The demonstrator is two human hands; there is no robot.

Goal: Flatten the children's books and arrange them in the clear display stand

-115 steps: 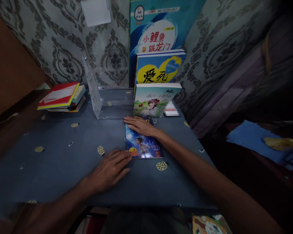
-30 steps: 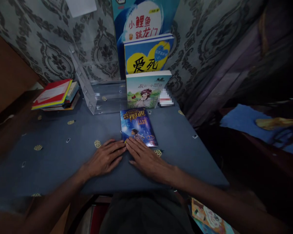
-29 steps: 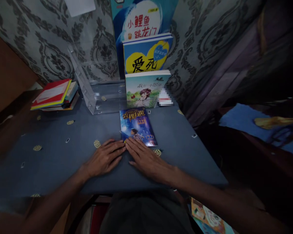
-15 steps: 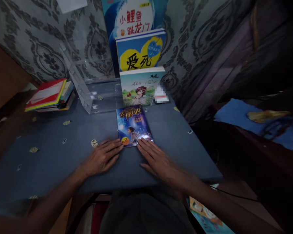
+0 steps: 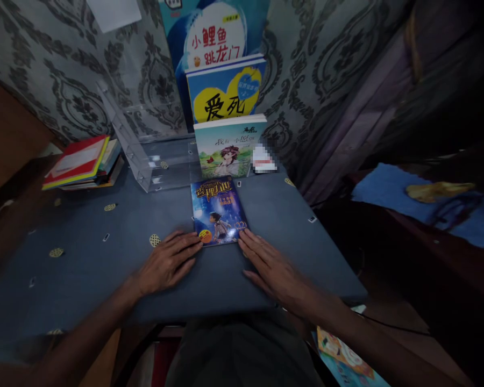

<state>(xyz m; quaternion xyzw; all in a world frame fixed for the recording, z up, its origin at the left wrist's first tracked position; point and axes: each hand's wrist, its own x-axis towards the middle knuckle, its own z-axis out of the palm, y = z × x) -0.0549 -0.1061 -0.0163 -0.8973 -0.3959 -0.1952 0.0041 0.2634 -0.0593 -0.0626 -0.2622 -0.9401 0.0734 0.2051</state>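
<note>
A small dark-blue book (image 5: 220,212) with gold lettering lies flat on the table, its cover up. The fingertips of my left hand (image 5: 169,262) rest on its lower left corner, by an orange round mark. At the lower right corner, the fingertips of my right hand (image 5: 268,262) touch the edge. Both hands lie flat with the fingers stretched out, gripping nothing. Just behind the book stands a light-green book (image 5: 229,153) with a drawn figure, in a clear stepped stand (image 5: 131,140). Behind it rise a blue-and-yellow book (image 5: 226,91) and a tall blue book (image 5: 215,35).
A stack of books (image 5: 80,164) with a red-and-yellow top sits at the table's back left. The blue-grey tablecloth (image 5: 116,258) covers the table. Patterned curtain (image 5: 326,54) hangs behind. At right lies a blue cloth (image 5: 379,199); below the table, a colourful book (image 5: 342,357).
My right hand has slid to the right, from on the cover to the book's lower right corner, uncovering a number there. My left hand stays at the lower left corner.
</note>
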